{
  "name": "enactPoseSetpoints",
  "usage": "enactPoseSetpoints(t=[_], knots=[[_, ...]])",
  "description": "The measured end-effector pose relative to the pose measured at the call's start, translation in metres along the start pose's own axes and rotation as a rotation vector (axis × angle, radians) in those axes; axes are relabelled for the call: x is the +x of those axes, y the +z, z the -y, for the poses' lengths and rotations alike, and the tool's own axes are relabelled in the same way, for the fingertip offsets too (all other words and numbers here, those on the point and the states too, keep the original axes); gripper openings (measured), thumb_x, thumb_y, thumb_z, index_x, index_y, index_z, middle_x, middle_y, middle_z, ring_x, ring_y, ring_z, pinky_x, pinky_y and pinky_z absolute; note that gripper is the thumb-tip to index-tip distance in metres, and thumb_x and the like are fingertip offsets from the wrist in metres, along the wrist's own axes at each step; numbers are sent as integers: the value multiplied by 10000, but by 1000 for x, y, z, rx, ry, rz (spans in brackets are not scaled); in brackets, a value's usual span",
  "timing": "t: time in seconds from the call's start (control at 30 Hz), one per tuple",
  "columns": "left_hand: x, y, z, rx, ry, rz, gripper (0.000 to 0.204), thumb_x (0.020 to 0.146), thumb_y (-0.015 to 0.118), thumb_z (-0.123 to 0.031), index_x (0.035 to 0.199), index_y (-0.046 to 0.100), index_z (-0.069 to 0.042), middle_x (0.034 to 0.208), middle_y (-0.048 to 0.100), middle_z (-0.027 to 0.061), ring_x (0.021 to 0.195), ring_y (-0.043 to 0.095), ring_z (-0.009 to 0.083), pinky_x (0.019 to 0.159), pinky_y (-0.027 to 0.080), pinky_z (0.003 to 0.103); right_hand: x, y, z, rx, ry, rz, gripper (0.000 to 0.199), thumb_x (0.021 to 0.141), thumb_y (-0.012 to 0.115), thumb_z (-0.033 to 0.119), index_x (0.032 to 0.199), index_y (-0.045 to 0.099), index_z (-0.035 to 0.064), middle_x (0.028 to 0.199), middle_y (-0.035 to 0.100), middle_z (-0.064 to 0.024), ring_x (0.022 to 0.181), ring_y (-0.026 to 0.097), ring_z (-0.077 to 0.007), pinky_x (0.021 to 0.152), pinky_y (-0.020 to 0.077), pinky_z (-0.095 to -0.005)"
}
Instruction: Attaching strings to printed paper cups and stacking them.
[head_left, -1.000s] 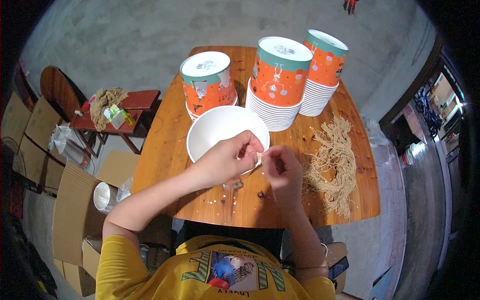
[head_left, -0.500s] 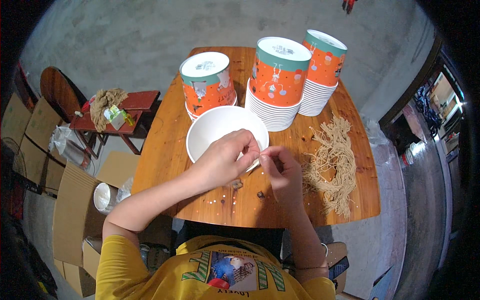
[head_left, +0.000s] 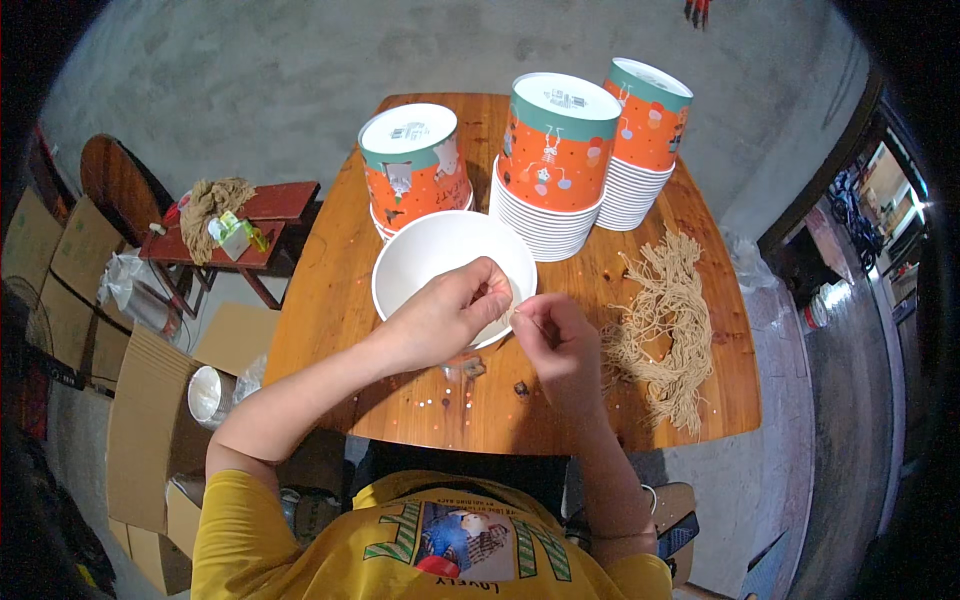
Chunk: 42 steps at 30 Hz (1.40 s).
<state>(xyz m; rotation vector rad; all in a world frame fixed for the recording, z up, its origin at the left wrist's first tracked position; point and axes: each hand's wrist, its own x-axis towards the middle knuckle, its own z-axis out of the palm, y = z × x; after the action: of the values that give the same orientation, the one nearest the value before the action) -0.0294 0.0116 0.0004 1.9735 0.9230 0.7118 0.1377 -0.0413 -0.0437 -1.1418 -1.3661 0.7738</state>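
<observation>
We kept the white bowl (head_left: 430,262) on the table (head_left: 330,300), just in front of the stacked orange cups (head_left: 556,150). Our left hand (head_left: 450,315) curled over the bowl's near rim, fingers pinching a thin string (head_left: 512,316). Our right hand (head_left: 558,340) pinched the same string beside the bowl, left of the string pile (head_left: 665,320).

Three stacks of orange paper bowls (head_left: 555,150) stand upside down at the far side of the wooden table (head_left: 330,300). A small red stool (head_left: 262,215) left of the table carries a bundle of tan cord (head_left: 208,203). Flattened cardboard boxes (head_left: 140,400) lie on the floor at the left, with a silvery roll of tape (head_left: 207,396) beside them.
</observation>
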Motion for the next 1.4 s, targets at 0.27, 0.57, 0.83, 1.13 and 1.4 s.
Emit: enactPoseSetpoints(t=[0.27,0.57,0.83,1.13,1.4], knots=[[1,-1,6,-195,9,27,93,940,511,-115,981,505,-31,850,518,42,803,490,124,729,428,270,2,0,-2,-29,-15,-3,58,845,628,45,853,571,45,664,511,29,597,455,-44,531,384,-220],[0,-5,-12,628,525,-118,194,763,604,-31,937,520,-38,932,512,120,894,518,336,818,422,413,3,0,-3,-47,-12,0,66,843,633,55,858,570,46,665,517,20,606,467,-51,551,402,-221],[3,-2,-1,199,327,-66,109,814,574,-61,911,533,-31,875,523,73,839,530,210,771,426,309,3,-1,-3,-62,-20,0,64,842,635,61,852,575,39,666,518,11,610,467,-54,551,401,-227],[3,-7,-4,-148,115,46,181,856,552,-45,1033,515,-38,980,531,29,963,526,139,895,422,281,3,0,-3,-51,-6,-6,69,837,641,57,851,580,27,645,512,9,593,464,-62,541,399,-232],[2,-3,4,281,315,-43,124,840,599,-87,916,551,-2,866,555,118,824,593,267,734,480,341,4,-1,-4,-67,-26,-6,68,839,643,61,848,581,35,640,510,5,577,455,-62,526,391,-236]])
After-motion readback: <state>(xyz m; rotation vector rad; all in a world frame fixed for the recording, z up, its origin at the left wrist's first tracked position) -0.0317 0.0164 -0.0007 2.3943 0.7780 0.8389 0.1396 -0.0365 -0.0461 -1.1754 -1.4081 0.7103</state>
